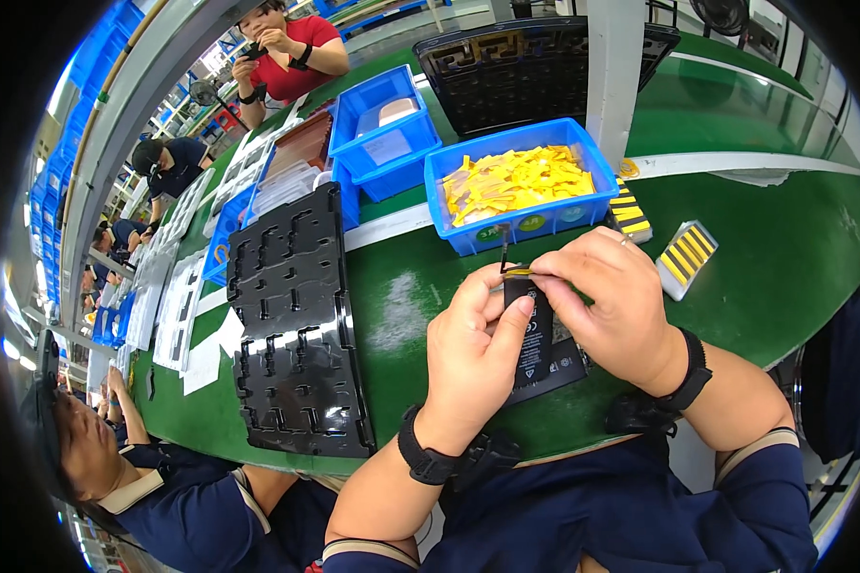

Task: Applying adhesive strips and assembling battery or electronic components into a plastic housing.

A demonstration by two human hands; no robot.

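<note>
1. The left hand (473,349) grips the battery (542,346) by its side, thumb on the printed face; a firm, flat hold, without flexing the pack, seems best.
2. The right hand (613,296) pinches a yellow strip (518,271) at the battery's far end, between both hands' fingertips; the exact contact is partly hidden.
3. Lining the strip up before pressing should avoid creases, and gentle tension should spare that end.
4. The bin (470,241) of yellow pieces (516,186), just beyond both hands, makes for a short reach.

wide downward view from head height
</note>
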